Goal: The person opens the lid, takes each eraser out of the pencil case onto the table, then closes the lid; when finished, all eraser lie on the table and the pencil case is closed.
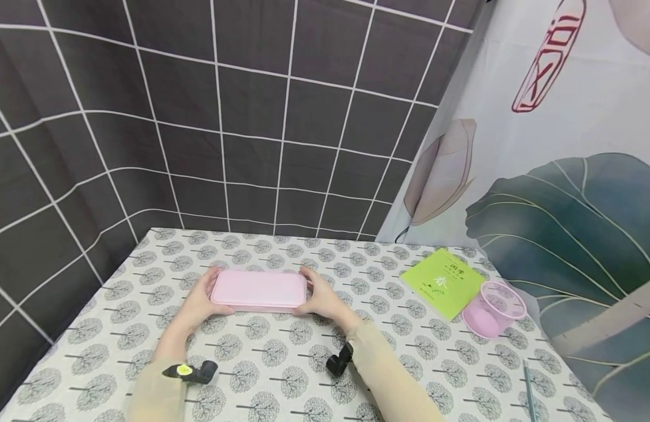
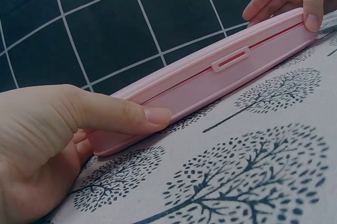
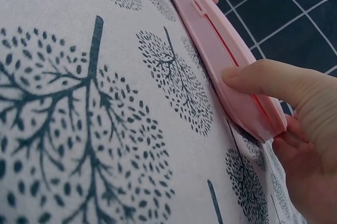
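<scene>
Head: case [image 1: 260,287] in both hands [image 1: 202,298] [image 1: 323,298].

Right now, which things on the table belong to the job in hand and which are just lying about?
Job in hand, judging by contact:
pink case, gripped at its ends by left hand and right hand

Apparently just lying about, untouched:
green booklet
pink cup
thin teal stick

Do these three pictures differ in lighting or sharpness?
Head view: bright, the smooth pink rectangular case without strong glare; left wrist view: dimmer, cooler, with the white-gridded black backdrop slightly soft; right wrist view: similarly dim and slightly hazy.
</scene>
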A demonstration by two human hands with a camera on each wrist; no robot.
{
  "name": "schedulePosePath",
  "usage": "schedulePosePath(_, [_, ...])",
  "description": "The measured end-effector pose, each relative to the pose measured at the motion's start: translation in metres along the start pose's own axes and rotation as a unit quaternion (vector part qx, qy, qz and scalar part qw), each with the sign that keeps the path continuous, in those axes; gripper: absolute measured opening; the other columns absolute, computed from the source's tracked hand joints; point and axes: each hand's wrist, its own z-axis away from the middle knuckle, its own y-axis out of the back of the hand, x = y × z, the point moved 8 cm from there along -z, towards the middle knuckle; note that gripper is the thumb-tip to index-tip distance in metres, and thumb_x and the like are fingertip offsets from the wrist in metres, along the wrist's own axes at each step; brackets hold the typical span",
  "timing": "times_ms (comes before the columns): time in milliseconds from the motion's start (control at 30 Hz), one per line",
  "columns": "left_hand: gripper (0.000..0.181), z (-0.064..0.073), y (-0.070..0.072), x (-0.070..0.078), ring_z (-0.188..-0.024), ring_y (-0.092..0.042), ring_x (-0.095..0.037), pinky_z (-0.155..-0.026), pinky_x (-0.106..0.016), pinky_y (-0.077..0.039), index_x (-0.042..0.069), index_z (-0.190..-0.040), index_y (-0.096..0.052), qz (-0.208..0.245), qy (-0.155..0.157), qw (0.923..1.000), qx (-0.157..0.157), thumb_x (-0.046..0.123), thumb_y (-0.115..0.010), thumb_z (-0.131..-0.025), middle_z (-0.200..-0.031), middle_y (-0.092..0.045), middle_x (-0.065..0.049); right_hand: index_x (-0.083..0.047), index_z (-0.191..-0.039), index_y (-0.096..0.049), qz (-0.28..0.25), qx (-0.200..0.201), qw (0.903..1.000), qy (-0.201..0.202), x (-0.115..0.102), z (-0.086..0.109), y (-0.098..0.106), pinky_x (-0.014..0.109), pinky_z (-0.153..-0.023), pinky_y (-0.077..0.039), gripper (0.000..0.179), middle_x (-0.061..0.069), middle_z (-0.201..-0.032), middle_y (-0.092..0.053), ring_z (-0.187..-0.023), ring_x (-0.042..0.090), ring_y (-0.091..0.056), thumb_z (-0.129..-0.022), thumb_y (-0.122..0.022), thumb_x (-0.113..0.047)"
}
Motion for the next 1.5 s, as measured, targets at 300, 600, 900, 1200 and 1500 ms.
schedulePosePath(300, [0.128,-0.0004,0.0012,-0.002,-0.148,-0.014,-0.045,-0.124,-0.052,-0.015,-0.001,-0.155,-0.001,-0.007,0.001,0.9999,-0.007,0.012,-0.088,-0.062,-0.161,-0.011,-0.027,0.003,-0.15,-0.028,0.015,0.002,0.9999,0.005,-0.0017,-0.0003,-0.0007,0.042,-0.116,-0.04,0.108,0.021,-0.152,-0.039,-0.136,0.038,-0.046,-0.06,-0.086,-0.007])
schedulePosePath(600, [0.128,-0.0005,0.0014,0.0004,-0.147,-0.016,-0.046,-0.124,-0.053,-0.016,0.0,-0.156,-0.001,-0.016,-0.001,0.9999,-0.005,0.013,-0.088,-0.062,-0.161,-0.012,-0.027,0.0,-0.151,-0.029,-0.007,0.005,1.0,-0.004,0.0032,-0.0002,0.0002,0.04,-0.116,-0.04,0.108,0.019,-0.154,-0.037,-0.136,0.037,-0.046,-0.06,-0.086,-0.007])
schedulePosePath(900, [0.128,0.0012,0.0004,0.0031,-0.146,-0.019,-0.046,-0.123,-0.053,-0.019,-0.001,-0.155,-0.001,-0.027,-0.001,0.9996,-0.007,0.015,-0.088,-0.063,-0.16,-0.014,-0.028,0.001,-0.149,-0.033,0.0,0.011,0.9999,-0.004,0.0042,-0.0002,0.0034,0.04,-0.115,-0.041,0.108,0.019,-0.151,-0.041,-0.134,0.037,-0.049,-0.057,-0.088,-0.009])
schedulePosePath(1200, [0.126,0.0005,0.0,0.0018,-0.145,-0.02,-0.048,-0.122,-0.054,-0.019,-0.004,-0.154,-0.004,-0.02,-0.014,0.9996,-0.012,0.014,-0.088,-0.062,-0.159,-0.014,-0.03,0.001,-0.147,-0.038,0.033,0.011,0.9994,0.0,0.0044,-0.0009,0.0056,0.038,-0.114,-0.042,0.105,0.018,-0.149,-0.046,-0.133,0.033,-0.051,-0.056,-0.09,-0.013])
schedulePosePath(1500, [0.125,-0.0016,-0.0016,-0.0002,-0.146,-0.018,-0.048,-0.122,-0.053,-0.019,-0.007,-0.153,-0.005,-0.014,-0.021,0.9995,-0.018,0.011,-0.088,-0.061,-0.159,-0.012,-0.03,0.001,-0.143,-0.044,0.044,0.012,0.9989,0.009,0.0027,-0.0009,0.0083,0.044,-0.116,-0.039,0.102,0.019,-0.145,-0.05,-0.133,0.034,-0.05,-0.054,-0.091,-0.016])
